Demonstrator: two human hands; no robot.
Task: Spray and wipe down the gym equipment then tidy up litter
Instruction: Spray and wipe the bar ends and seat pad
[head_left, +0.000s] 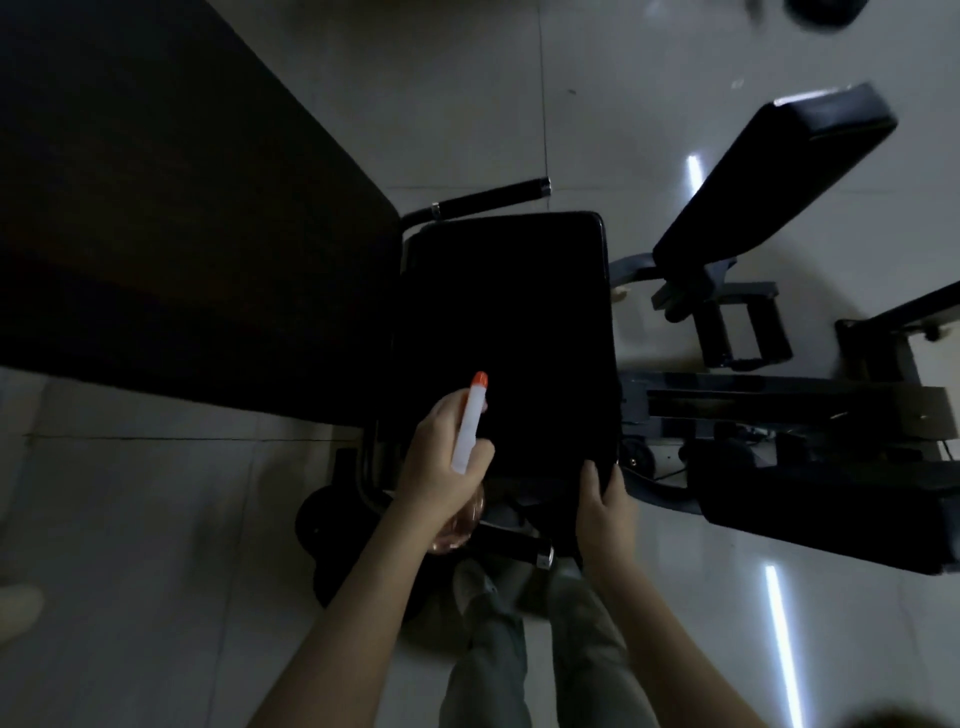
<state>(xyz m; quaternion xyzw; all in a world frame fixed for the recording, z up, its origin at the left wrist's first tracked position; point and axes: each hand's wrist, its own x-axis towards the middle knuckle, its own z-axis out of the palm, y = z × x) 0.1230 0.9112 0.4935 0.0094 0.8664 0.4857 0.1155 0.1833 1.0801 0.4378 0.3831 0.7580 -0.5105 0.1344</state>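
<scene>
Dim tiled floor (156, 519); bottle (470, 426) is gripped by left hand (441, 467), pad (509, 322) edge clutched by right hand (605, 512); nozzle (479, 379) best aimed centrally.

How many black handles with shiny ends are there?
2. The far handle lies past the seat; the near handle sits at its closer edge. More may hide in shadow.
</scene>
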